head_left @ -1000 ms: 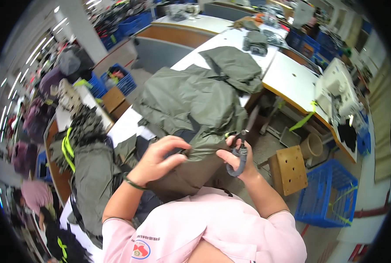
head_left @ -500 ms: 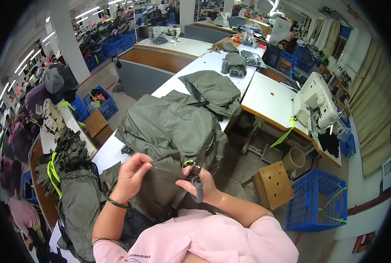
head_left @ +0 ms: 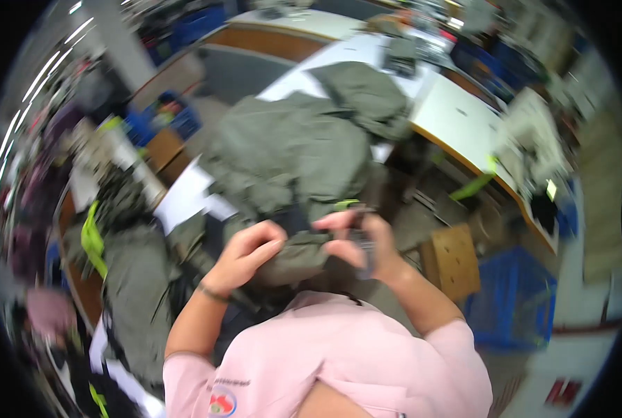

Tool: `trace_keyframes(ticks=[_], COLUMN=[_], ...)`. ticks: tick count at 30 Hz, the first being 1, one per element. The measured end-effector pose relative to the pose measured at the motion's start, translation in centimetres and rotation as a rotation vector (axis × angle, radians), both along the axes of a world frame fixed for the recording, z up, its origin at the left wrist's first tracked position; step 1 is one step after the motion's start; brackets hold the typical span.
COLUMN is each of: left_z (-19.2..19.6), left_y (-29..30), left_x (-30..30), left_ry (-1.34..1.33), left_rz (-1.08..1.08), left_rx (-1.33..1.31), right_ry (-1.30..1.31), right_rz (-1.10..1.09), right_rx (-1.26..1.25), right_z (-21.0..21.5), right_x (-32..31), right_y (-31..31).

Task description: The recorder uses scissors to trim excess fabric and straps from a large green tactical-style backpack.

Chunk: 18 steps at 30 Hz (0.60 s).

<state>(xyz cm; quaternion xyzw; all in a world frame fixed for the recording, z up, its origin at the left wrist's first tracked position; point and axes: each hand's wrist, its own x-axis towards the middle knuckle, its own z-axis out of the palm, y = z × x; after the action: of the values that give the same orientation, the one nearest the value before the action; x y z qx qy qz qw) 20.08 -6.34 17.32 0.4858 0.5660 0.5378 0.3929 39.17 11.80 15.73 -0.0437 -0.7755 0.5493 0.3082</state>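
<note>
Both hands moved closer; olive garment (head_left: 293, 252) pinched between left hand (head_left: 247, 252) and right hand (head_left: 356, 240).

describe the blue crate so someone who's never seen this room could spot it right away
Start at the long white worktable heaped with olive-green garments, then look to the floor at its right end. There, next to a brown cardboard box, stands the blue crate: a bright blue, open-lattice plastic bin.

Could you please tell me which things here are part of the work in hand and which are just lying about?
In hand:
- olive-green garment, its near edge pinched by the left hand
- dark tool, blurred, in the grip of the right hand

Lying about:
- blue crate
- cardboard box
- folded garment pile at left
- sewing machine
</note>
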Motion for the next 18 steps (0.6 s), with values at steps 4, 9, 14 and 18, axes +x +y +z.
trace_keyframes(ticks=[4, 9, 14, 18], left_z=[-0.8, -2.9, -2.3, -0.2], left_y=[-0.7, -0.1, 1.2, 2.4], left_x=[1.3, 2.2, 3.9, 6.3], left_ry=[0.011, -0.053, -0.016, -0.007], left_rz=[0.092, 0.15, 0.027, -0.05], left_rx=[-0.033, -0.052, -0.145, -0.309], right_ry=[-0.114, -0.162, -0.13, -0.183], right_rz=[0.168, 0.153, -0.058, -0.111], right_rx=[-0.075, -0.215, -0.22, 0.027], right_z=[0.0, -0.9, -1.7, -2.0], right_x=[-1.2, -0.4, 2.3, 3.4], right_y=[-1.1, -1.2, -1.1, -0.6])
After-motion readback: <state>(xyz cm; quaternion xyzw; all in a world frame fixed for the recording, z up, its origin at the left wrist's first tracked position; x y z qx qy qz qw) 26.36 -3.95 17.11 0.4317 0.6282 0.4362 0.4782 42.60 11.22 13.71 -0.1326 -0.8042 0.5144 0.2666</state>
